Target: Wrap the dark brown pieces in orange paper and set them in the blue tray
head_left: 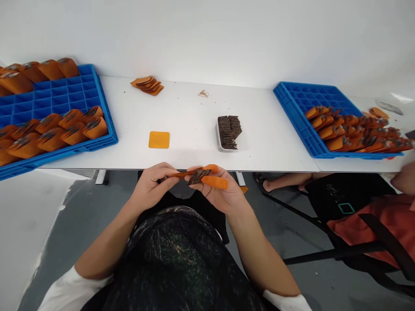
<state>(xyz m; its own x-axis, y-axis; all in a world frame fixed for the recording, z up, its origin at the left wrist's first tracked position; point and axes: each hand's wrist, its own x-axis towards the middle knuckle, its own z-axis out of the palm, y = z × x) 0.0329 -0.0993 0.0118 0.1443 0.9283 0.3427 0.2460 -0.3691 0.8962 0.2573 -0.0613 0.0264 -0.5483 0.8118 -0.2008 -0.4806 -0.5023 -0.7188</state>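
My left hand (pixel 154 186) pinches one end of a thin orange piece (pixel 182 174) just in front of the table edge. My right hand (pixel 221 188), with orange covers on two fingers, is closed on a dark brown mottled flat piece (pixel 196 176), which lies against the orange piece. A white container (pixel 219 137) packed with similar dark pieces (pixel 228 129) stands on the table beyond my right hand. One flat orange-yellow rectangle (pixel 159 140) lies on the table beyond my left hand.
Blue divided trays (pixel 112 129) (pixel 293 116) at left and right hold many orange bundles. Orange pieces (pixel 148 84) and rubber bands (pixel 203 93) lie near the wall. A person (pixel 385 216) sits at the right beside a black chair frame.
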